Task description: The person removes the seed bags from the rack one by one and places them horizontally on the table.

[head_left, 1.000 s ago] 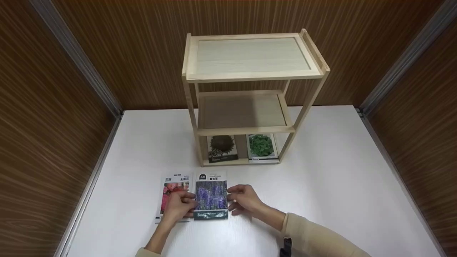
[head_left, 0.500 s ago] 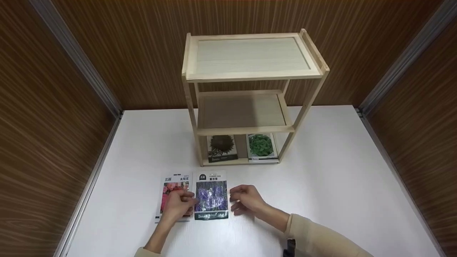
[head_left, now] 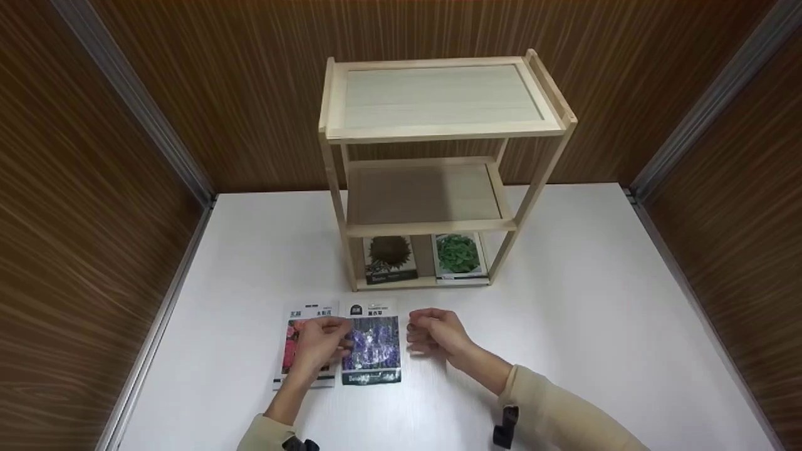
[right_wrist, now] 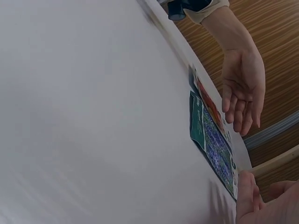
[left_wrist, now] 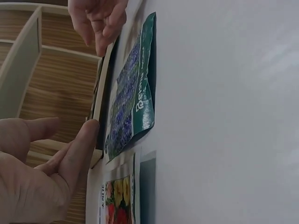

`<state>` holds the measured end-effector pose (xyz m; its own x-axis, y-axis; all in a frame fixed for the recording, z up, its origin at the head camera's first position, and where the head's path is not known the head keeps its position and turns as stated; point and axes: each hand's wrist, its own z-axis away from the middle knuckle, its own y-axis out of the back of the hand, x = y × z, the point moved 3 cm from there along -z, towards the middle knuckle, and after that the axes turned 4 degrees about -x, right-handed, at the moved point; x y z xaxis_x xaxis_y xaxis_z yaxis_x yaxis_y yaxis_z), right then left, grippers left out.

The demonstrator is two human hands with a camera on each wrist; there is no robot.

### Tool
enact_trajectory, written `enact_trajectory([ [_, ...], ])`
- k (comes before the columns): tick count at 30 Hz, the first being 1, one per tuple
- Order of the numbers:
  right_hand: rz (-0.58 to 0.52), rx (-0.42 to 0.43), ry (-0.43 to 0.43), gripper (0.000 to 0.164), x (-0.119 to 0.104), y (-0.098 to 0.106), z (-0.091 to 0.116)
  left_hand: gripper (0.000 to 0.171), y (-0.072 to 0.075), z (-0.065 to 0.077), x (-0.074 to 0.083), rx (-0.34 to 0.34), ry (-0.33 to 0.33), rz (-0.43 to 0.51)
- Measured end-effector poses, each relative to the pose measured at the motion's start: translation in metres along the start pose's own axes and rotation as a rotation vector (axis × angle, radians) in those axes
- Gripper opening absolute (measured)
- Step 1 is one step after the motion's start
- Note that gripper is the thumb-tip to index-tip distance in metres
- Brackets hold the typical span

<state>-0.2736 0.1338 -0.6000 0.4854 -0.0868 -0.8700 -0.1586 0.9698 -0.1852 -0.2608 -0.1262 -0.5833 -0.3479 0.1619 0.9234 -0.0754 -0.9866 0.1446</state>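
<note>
White tabletop (head_left: pixel 601 300) was bounded by brown wood-grain panels (head_left: pixel 250 100). Toward its far side was set a three-tier pale wooden rack (head_left: pixel 438 97). Nothing was gripped by either hand: the left hand (head_left: pixel 321 344) was held over a red-and-yellow flower seed packet (head_left: pixel 290 354), and the right hand (head_left: pixel 442 335), fingers loosely bent, was held just beside a lavender seed packet (head_left: pixel 373 344). Both packets were laid face up, side by side, in front of the rack.

By its glare and buckled green lower edge, the lavender packet was judged light, flexible, slippery and easily creased. It would be best pinched at both long edges, though the left one was crowded by its neighbour. On the lowest tier (head_left: pixel 425 254), partly roofed by the middle tier (head_left: pixel 426 194), were placed a sunflower seed packet (head_left: pixel 391 254) and a leafy-green seed packet (head_left: pixel 459 255).
</note>
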Motion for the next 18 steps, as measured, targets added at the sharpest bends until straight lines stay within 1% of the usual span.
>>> enact_trajectory([
  [4, -0.065, 0.010, 0.010, 0.041, -0.003, 0.002, -0.007, 0.036, -0.005, -0.008, 0.003, -0.001, 0.001, 0.091],
  [8, -0.119, 0.031, 0.035, 0.043, -0.007, 0.003, -0.014, 0.034, -0.012, -0.016, 0.009, -0.006, 0.011, 0.179],
  [15, -0.207, 0.040, 0.092, 0.037, -0.011, 0.000, -0.029, 0.041, -0.024, -0.033, 0.013, -0.019, 0.024, 0.294],
  [18, -0.245, 0.050, 0.095, 0.035, -0.010, -0.001, -0.036, 0.044, -0.029, -0.040, 0.012, -0.024, 0.037, 0.333],
])
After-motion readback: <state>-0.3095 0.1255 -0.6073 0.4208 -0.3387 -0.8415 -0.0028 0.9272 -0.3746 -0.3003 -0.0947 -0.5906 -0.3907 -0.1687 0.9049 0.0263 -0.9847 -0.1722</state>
